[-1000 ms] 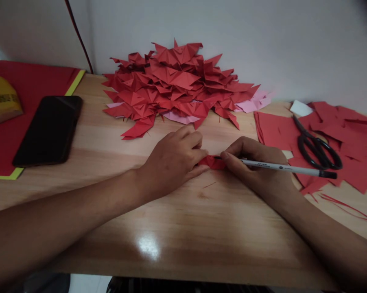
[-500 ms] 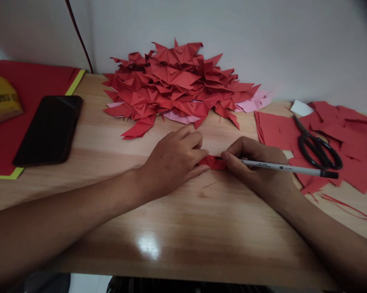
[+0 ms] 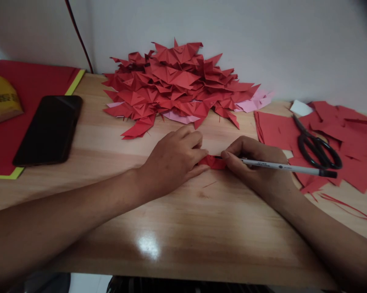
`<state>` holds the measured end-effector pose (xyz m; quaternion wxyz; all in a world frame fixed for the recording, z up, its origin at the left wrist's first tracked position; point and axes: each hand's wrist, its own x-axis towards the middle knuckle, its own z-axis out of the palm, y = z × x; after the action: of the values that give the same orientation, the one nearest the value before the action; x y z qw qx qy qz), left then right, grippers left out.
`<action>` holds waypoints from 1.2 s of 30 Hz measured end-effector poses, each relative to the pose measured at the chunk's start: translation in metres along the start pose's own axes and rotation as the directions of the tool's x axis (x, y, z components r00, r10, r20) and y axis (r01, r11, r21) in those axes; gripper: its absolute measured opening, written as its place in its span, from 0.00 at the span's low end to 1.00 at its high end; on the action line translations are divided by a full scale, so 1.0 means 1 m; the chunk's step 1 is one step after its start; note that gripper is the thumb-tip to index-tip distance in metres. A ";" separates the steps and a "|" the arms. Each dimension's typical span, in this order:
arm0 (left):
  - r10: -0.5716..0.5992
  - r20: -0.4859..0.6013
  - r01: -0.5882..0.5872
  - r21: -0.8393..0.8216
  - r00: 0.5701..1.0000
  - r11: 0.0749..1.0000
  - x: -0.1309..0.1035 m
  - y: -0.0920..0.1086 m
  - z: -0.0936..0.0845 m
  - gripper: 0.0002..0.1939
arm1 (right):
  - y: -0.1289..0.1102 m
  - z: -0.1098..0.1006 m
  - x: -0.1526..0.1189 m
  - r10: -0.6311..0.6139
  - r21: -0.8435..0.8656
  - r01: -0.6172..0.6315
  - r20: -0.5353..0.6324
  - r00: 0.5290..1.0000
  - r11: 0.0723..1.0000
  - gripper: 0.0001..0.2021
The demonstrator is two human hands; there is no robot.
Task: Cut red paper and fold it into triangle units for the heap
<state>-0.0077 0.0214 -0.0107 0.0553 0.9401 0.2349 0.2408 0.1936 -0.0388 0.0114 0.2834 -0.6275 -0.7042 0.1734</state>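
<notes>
Between my hands, a small folded red paper piece [image 3: 215, 162] lies on the wooden table [image 3: 171, 228]. My left hand [image 3: 180, 160] grips its left end with bent fingers, which cover part of it. A pen [image 3: 281, 166] with a pale barrel and black end is pinched in my right hand [image 3: 252, 160]. Its dark tip meets the red paper near the upper edge, and the barrel points off to the right. Behind my hands rises a heap of folded red paper shapes [image 3: 177, 81], with some pink paper [image 3: 255, 101] underneath.
At right, black-handled scissors [image 3: 319, 150] rest on red paper sheets [image 3: 351, 134], with thin red strips [image 3: 348, 205] nearer me. A white object [image 3: 301, 108] is behind. On the left are a black phone [image 3: 49, 130], a large red sheet [image 3: 33, 77] and a yellow package [image 3: 2, 99].
The pen's rear end has shifted very slightly to the left. Both hands and the red paper piece stay in place.
</notes>
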 end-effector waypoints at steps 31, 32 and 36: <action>0.008 0.003 -0.008 0.011 1.000 1.000 0.000 0.000 0.000 0.12 | 0.000 0.000 0.000 0.019 0.016 -0.019 0.003 1.000 1.000 0.08; 0.005 0.003 -0.005 0.010 1.000 1.000 0.000 0.000 0.000 0.12 | 0.000 0.000 0.000 0.023 0.019 -0.023 0.002 1.000 1.000 0.09; -0.001 0.011 0.001 0.000 1.000 1.000 0.000 0.000 -0.001 0.12 | 0.005 0.000 0.000 0.040 0.065 -0.036 -0.061 0.997 0.997 0.09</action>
<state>-0.0083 0.0215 -0.0104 0.0566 0.9413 0.2349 0.2357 0.1976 -0.0380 0.0084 0.3217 -0.6367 -0.6769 0.1815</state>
